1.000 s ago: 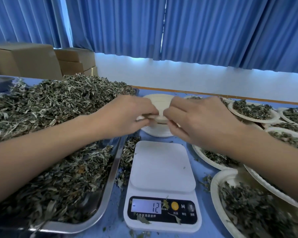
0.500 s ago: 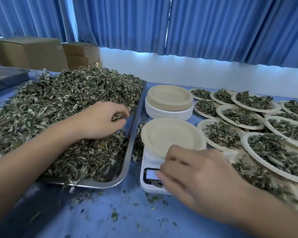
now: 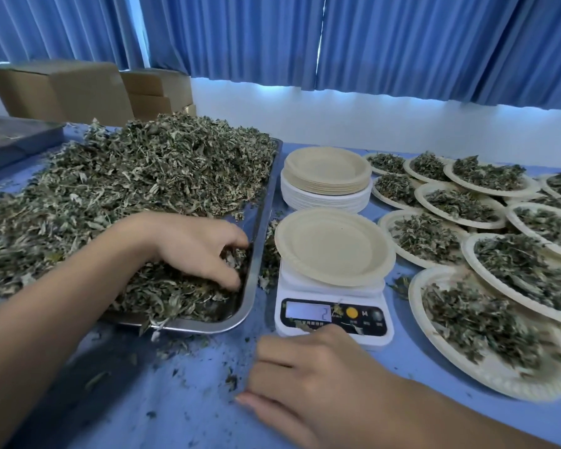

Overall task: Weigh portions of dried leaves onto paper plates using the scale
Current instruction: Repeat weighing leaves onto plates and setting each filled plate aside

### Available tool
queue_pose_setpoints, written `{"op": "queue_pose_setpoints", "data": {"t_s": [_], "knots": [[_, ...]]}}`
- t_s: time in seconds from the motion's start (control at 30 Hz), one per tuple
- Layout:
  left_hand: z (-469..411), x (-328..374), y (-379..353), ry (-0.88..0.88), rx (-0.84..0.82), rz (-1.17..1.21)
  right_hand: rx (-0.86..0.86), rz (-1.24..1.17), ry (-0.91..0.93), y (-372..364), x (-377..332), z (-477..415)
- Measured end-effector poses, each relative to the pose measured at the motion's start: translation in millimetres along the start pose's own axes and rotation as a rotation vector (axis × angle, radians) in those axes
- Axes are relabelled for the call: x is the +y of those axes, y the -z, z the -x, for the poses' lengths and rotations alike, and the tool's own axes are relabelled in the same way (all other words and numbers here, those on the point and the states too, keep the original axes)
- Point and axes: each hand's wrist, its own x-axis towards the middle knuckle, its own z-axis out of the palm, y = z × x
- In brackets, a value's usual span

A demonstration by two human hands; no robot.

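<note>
Blue table [image 3: 175, 406] held a scale [image 3: 332, 332] topped with an empty plate [image 3: 334, 247] for filling; left hand [image 3: 195, 244] clutched leaves [image 3: 143, 176] from the tray [image 3: 260, 218], right hand [image 3: 321, 384] lay loose, empty.

Blue curtains [image 3: 402, 43] hang above a white wall [image 3: 370, 124], cardboard boxes [image 3: 78, 89] at left.

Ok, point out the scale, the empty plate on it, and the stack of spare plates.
scale [image 3: 366, 319], head view, on its front panel.
empty plate [image 3: 332, 246], head view, centre of its dish.
plate stack [image 3: 324, 197], head view, white plates' side.
</note>
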Motion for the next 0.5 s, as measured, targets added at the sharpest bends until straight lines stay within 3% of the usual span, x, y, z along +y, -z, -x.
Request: {"op": "queue_pose_setpoints", "data": {"t_s": [0.1, 0.33, 0.5], "knots": [[3, 2, -7, 0.073, -0.077, -0.136, -0.057, -0.008, -0.011, 1, -3, -1], [2, 8, -30, 0.010, 0.190, -0.177, -0.168, -0.028, -0.041, 7, -6, -3], [-12, 4, -39, 0.075, 0.234, -0.291, -0.184, -0.041, -0.049, 10, -6, -4]]}}
